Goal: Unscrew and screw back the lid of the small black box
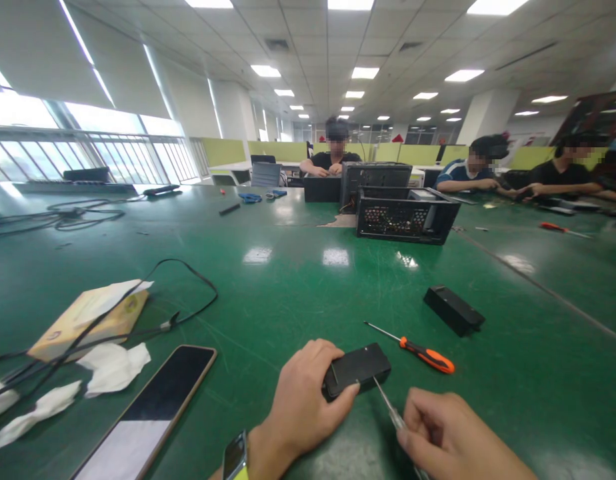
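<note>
My left hand [308, 387], with a watch on its wrist, grips a small black rectangular box [361, 368] by its left end on the green table. In my right hand [438, 427] is a thin screwdriver [395, 417] with a clear handle, its fingers closed round it. The tip of its shaft meets the box's near edge; whether it sits in a gap there I cannot tell. Beyond my right hand lies an orange and black screwdriver [423, 353]. Farther right rests a second black box [454, 310] of similar shape.
To the left are a phone [158, 400], crumpled tissues [115, 367], a yellow tissue pack [93, 313] and black cables [208, 293]. A black metal computer case [405, 217] stands farther back. Several people sit at the far side; another orange screwdriver [558, 228] lies far right.
</note>
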A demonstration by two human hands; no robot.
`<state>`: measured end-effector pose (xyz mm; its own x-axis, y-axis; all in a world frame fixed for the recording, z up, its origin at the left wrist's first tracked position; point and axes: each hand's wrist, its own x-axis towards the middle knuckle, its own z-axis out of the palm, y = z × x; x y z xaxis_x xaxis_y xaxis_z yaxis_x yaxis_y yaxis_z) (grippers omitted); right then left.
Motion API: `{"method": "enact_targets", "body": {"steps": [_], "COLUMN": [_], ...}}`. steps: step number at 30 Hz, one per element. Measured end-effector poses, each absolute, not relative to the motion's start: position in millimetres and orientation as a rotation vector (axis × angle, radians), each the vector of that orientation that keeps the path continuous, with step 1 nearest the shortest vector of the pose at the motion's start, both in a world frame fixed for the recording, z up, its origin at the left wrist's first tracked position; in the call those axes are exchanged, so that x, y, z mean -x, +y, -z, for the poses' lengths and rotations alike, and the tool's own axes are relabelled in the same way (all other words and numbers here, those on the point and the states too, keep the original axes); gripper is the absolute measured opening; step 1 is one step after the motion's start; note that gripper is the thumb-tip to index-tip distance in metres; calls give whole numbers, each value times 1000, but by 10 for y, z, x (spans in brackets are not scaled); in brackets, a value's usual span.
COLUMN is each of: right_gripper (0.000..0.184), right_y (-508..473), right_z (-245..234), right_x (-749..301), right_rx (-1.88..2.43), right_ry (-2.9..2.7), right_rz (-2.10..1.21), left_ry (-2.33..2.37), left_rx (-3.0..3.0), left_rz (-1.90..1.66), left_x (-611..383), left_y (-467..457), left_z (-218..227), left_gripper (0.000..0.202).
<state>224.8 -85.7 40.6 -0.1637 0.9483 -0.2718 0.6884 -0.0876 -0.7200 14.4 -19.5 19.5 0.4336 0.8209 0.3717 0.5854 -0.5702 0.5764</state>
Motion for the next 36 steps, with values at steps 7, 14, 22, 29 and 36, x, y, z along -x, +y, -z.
{"method": "enact_targets", "body": {"steps": [7,14,22,29,36], "right_gripper": [41,44,38,9,10], "right_y": [-810,-791,-727,-765,-725], "right_z": [-301,-206,-145,-197,-165], "right_x": [-2231,-2190,-2207,-2340,-2486], "right_rx": [1601,1612,1545,1566,1724], "right_ry": [-1587,-1497,-1548,-1695,-1924], "right_rz": [-1531,-1510,-1586,-1748,-1314], "left_ry": [1179,1172,1191,1133,1106], "left_rx": [-2308,-2304,-2325,-2341,-2374], "left_rz": [-913,-918,-915,-992,-1019], "left_x": [-137,-132,-145,-118,-95], "left_y": [-201,-203,-210,-206,-184], "left_z": [-174,-185,-178,-193,-175], "left_gripper": [25,26,27,22,31]}}
